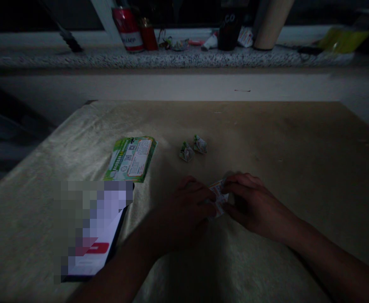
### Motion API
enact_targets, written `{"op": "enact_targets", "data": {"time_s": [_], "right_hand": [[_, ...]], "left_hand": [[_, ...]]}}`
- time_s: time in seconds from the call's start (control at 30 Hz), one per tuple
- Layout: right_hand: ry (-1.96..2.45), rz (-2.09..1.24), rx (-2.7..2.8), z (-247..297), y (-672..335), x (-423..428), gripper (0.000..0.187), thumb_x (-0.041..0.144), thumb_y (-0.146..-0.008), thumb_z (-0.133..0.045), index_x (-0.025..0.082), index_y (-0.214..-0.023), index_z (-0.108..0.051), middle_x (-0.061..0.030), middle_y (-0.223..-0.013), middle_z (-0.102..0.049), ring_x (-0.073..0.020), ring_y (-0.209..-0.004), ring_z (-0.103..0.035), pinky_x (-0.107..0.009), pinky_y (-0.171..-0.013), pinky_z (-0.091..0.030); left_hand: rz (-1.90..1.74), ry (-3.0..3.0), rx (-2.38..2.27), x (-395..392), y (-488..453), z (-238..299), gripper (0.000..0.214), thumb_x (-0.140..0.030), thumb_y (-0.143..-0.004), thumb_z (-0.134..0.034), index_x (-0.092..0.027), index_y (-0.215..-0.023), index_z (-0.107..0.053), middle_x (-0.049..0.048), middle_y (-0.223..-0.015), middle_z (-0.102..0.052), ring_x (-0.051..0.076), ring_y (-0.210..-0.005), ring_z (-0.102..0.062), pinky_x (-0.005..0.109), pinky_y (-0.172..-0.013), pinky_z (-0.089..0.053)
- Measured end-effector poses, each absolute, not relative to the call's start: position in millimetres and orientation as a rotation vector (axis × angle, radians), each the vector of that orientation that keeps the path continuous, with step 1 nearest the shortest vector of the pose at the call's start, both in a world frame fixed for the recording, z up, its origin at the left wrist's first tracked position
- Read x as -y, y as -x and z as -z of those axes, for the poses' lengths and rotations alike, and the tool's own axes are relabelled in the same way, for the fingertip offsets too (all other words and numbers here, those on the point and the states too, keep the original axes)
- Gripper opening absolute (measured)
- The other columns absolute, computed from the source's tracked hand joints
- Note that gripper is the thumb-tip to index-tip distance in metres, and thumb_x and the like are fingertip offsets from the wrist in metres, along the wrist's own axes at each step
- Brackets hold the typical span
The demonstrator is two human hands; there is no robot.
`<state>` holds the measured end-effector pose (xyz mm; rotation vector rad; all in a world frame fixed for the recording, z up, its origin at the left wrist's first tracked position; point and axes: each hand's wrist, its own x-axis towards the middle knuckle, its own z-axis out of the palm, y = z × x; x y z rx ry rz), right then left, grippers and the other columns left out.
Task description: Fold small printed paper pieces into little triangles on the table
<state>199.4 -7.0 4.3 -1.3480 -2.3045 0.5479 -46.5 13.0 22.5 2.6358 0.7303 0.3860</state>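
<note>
A small piece of printed paper [218,197], apparently folded, lies between my two hands on the cloth-covered table. My left hand [184,210] presses its fingers onto the paper's left part. With bent fingers and thumb, my right hand [253,204] grips the right end. Just beyond my left hand sit two small folded paper pieces, a nearer one [186,152] and a farther one [200,144], side by side. Farther left is what looks like a stack of green-and-white printed leaflets [130,159]. My fingers cover much of the held paper.
A lit tablet [105,237], partly blurred out, lies at the near left. On the speckled windowsill [171,59] stand a red can [128,31], a smaller red container [148,37], a dark cup [229,27], a tan cylinder [272,25] and a yellow item [343,40].
</note>
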Motion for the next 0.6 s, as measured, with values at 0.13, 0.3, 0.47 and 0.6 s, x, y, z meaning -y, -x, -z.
{"op": "enact_targets", "data": {"time_s": [0.13,0.3,0.47,0.6], "right_hand": [[1.363,-0.538,2.302,-4.0,-199.1,7.5,0.028,0.019,-0.083,-0.072,0.022,-0.111,-0.070,-0.0091,-0.117,-0.068,-0.0295,-0.112,-0.062,-0.049,-0.098,-0.048],[1.388,-0.541,2.317,-4.2,-198.5,8.4,0.028,0.020,-0.084,-0.071,0.022,-0.112,-0.068,-0.0091,-0.119,-0.067,-0.0299,-0.113,-0.062,-0.049,-0.100,-0.047],[1.405,-0.524,2.317,-5.2,-196.8,9.4,0.029,0.021,-0.084,-0.071,0.022,-0.113,-0.066,-0.0100,-0.119,-0.067,-0.0310,-0.114,-0.062,-0.049,-0.099,-0.047],[1.405,-0.528,2.327,-7.4,-196.6,10.4,0.032,0.019,-0.083,-0.070,0.023,-0.115,-0.064,-0.0098,-0.121,-0.067,-0.0311,-0.116,-0.061,-0.050,-0.100,-0.047]], "left_hand": [[-0.410,-2.615,-0.754,-13.5,48.5,-23.0,0.018,-0.016,-0.092,-0.066,-0.025,-0.107,-0.073,0.0013,-0.117,-0.073,0.022,-0.113,-0.062,0.044,-0.113,-0.033],[-0.392,-2.618,-0.767,-14.3,46.8,-25.4,0.015,-0.020,-0.095,-0.063,-0.024,-0.106,-0.073,0.0032,-0.114,-0.074,0.023,-0.110,-0.062,0.045,-0.111,-0.034],[-0.403,-2.611,-0.781,-15.7,45.8,-26.4,0.017,-0.020,-0.099,-0.058,-0.024,-0.108,-0.071,0.0027,-0.114,-0.075,0.022,-0.108,-0.062,0.044,-0.107,-0.036],[-0.385,-2.593,-0.832,-17.1,42.8,-23.7,0.016,-0.020,-0.100,-0.056,-0.023,-0.110,-0.069,0.0026,-0.109,-0.073,0.023,-0.105,-0.061,0.044,-0.106,-0.036]]}}
